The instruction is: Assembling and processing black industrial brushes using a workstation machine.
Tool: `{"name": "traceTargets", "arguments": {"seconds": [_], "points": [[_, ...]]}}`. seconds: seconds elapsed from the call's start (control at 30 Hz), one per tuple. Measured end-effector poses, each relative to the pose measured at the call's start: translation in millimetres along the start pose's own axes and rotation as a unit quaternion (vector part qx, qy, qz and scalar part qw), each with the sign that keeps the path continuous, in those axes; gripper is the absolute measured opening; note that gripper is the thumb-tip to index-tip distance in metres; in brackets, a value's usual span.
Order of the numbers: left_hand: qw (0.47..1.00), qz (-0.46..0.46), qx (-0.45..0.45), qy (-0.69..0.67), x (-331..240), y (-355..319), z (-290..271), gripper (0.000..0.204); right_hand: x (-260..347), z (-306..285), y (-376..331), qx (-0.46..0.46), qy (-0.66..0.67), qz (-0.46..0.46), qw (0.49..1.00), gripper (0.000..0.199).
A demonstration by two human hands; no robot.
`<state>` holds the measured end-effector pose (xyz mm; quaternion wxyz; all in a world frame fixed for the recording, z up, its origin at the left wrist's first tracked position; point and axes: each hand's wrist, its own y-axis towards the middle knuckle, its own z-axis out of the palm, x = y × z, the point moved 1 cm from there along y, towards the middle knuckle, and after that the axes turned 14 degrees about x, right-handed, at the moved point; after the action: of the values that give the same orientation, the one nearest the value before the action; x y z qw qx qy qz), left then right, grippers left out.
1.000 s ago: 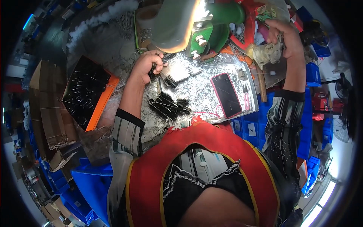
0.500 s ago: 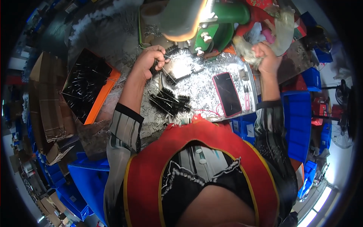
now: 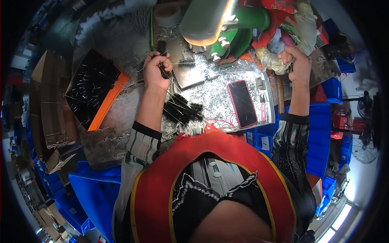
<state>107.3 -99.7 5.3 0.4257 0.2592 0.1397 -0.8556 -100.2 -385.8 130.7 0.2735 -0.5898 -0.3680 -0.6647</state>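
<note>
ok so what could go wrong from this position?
1. The left hand holds a small black bristle brush close under the green machine; fingers could get caught if it is running.
2. The phone lies face up among metal shavings on the work table; its screen may get scratched.
3. The pile of finished brushes sits near the table's front edge, and a forearm could sweep some off.
4. The right hand grips a wrapped lever; a slip could jolt the work.

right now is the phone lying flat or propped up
Flat. The phone lies face up on the silvery tray, its dark screen showing in full.
</note>
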Motion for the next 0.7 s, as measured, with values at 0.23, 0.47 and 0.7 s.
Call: {"name": "traceTargets", "arguments": {"seconds": [0.23, 0.47, 0.7], "points": [[0.996, 0.068, -0.058, -0.006, 0.1, -4.0, 5.0, 0.027, -3.9, -1.1, -2.0, 0.003, 0.001, -0.012, 1.000, 0.023], [0.982, 0.167, -0.085, 0.009, -36.4, -25.3, 5.8, 0.033, 9.6, 8.3, -5.2, -0.032, -0.097, -0.006, 0.995, 0.016], [0.864, 0.399, -0.246, 0.186, -173.2, -195.2, -10.9, 0.013, -0.3, 42.9, -68.2, -0.245, -0.356, -0.240, 0.869, 0.015]]}}
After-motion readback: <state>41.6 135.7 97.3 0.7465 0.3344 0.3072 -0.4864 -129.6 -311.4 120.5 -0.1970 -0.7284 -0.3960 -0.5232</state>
